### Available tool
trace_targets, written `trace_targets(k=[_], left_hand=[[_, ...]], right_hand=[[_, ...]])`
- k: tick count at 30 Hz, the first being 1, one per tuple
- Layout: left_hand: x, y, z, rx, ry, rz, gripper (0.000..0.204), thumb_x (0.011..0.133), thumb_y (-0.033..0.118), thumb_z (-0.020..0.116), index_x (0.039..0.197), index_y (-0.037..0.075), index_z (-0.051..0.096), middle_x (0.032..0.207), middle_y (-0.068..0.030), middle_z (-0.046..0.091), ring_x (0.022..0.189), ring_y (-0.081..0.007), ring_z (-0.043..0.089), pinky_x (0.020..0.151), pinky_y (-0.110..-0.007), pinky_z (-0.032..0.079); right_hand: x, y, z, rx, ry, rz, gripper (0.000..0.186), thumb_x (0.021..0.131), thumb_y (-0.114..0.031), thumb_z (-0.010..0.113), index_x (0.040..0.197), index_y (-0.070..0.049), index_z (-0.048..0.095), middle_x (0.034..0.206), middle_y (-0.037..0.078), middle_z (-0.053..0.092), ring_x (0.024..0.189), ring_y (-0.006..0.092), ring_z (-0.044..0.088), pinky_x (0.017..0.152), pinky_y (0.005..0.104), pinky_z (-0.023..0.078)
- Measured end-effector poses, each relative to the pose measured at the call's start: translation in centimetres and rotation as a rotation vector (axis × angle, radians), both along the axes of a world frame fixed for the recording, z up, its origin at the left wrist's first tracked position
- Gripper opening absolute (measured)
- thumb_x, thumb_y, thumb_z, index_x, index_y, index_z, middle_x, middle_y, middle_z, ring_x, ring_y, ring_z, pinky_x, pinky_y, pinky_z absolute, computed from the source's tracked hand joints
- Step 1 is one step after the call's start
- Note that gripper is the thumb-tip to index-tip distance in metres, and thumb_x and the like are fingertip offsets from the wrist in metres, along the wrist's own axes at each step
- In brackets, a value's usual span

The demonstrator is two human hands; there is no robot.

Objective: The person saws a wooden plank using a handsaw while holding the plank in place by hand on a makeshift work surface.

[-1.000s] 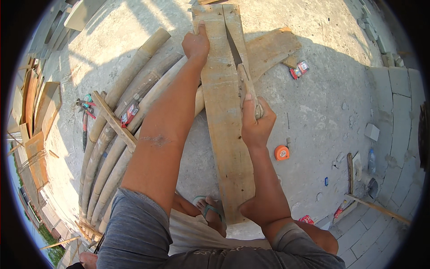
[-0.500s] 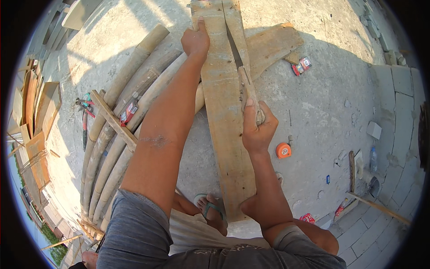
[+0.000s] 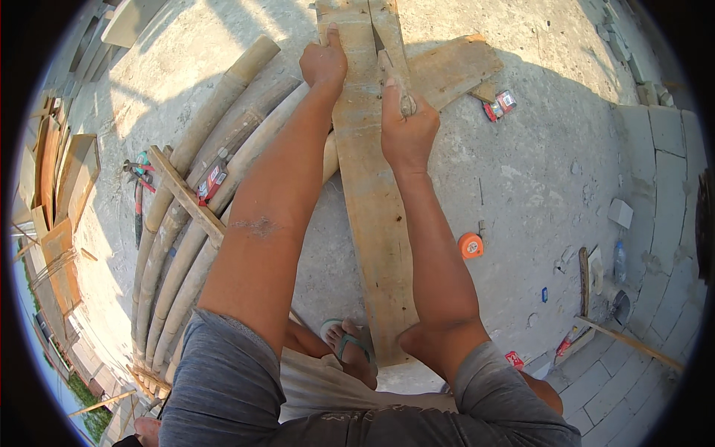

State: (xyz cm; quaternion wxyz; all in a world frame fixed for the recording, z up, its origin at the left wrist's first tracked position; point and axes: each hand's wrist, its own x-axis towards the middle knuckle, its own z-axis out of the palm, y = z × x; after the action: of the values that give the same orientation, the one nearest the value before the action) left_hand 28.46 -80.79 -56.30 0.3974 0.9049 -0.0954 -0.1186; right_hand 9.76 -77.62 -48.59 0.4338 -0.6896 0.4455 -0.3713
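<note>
A long wooden plank [image 3: 365, 186] runs from the top of the view down to my right knee. My left hand [image 3: 325, 63] is closed on its left edge, the thumb laid along the top face. In my right hand [image 3: 410, 134] is the wooden handle of a handsaw [image 3: 395, 71], its fingers wrapped round it. Only a short stretch of dark blade shows ahead of the handle, sitting in a lengthwise cut in the far part of the plank. Another board [image 3: 458, 71] lies crosswise under the plank.
Several bamboo poles [image 3: 179, 201] lie at left, with a narrow wood strip [image 3: 182, 194] and a red pack [image 3: 212, 184] on them. Pincers [image 3: 139, 171] rest beyond. An orange tape measure [image 3: 471, 245] and another red pack [image 3: 499, 106] are at right, near a block wall [image 3: 655, 194].
My right hand has pushed the handsaw forward, away from me, so less of the blade shows. My left hand keeps its hold on the plank.
</note>
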Motion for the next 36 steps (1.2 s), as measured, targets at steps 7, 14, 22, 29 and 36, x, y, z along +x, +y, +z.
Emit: trace_targets(k=[7,14,22,29,36], left_hand=[[1.3,1.8,-0.4,0.001,-0.048,0.013,0.082,0.097,0.068,0.053,0.102,-0.012,0.070,0.103,-0.0323,0.071,0.100,-0.0457,0.071,0.088,-0.050,0.056],[0.0,0.5,0.1,-0.014,0.032,-0.018,0.086,0.097,0.070,0.050,0.103,-0.013,0.069,0.104,-0.0328,0.071,0.101,-0.0458,0.070,0.089,-0.050,0.054],[0.8,0.7,0.6,0.004,-0.014,0.018,0.082,0.097,0.068,0.052,0.100,-0.012,0.070,0.102,-0.0317,0.072,0.098,-0.0452,0.071,0.086,-0.050,0.056],[1.4,1.6,-0.1,-0.038,0.002,0.026,0.081,0.097,0.068,0.053,0.100,-0.011,0.070,0.102,-0.0314,0.072,0.098,-0.0450,0.071,0.087,-0.050,0.056],[-0.7,-0.4,0.6,-0.007,0.029,-0.010,0.081,0.097,0.067,0.053,0.100,-0.012,0.070,0.103,-0.0319,0.071,0.098,-0.0443,0.071,0.086,-0.049,0.056]], right_hand=[[-8.0,8.4,1.7,0.206,-0.150,0.016,0.024,0.099,-0.014,0.066,0.082,0.004,0.067,0.061,0.006,0.057,0.061,0.0071,0.048,0.053,0.0291,0.041],[-1.2,0.7,-1.3,0.115,-0.096,-0.008,0.024,0.099,-0.014,0.066,0.084,0.004,0.067,0.062,0.005,0.058,0.059,0.0075,0.047,0.053,0.0294,0.041],[-3.9,3.9,-0.7,0.087,-0.096,0.005,0.025,0.099,-0.017,0.065,0.093,0.006,0.071,0.063,0.008,0.061,0.060,0.0107,0.053,0.055,0.0325,0.044],[-7.8,7.2,1.4,0.295,-0.114,0.000,0.025,0.099,-0.017,0.067,0.091,0.006,0.071,0.063,0.009,0.062,0.062,0.0091,0.054,0.055,0.0325,0.044],[-0.1,-0.7,-0.8,0.026,0.024,-0.014,0.026,0.098,-0.017,0.067,0.085,0.005,0.068,0.061,0.008,0.059,0.062,0.0080,0.055,0.054,0.0312,0.043]])
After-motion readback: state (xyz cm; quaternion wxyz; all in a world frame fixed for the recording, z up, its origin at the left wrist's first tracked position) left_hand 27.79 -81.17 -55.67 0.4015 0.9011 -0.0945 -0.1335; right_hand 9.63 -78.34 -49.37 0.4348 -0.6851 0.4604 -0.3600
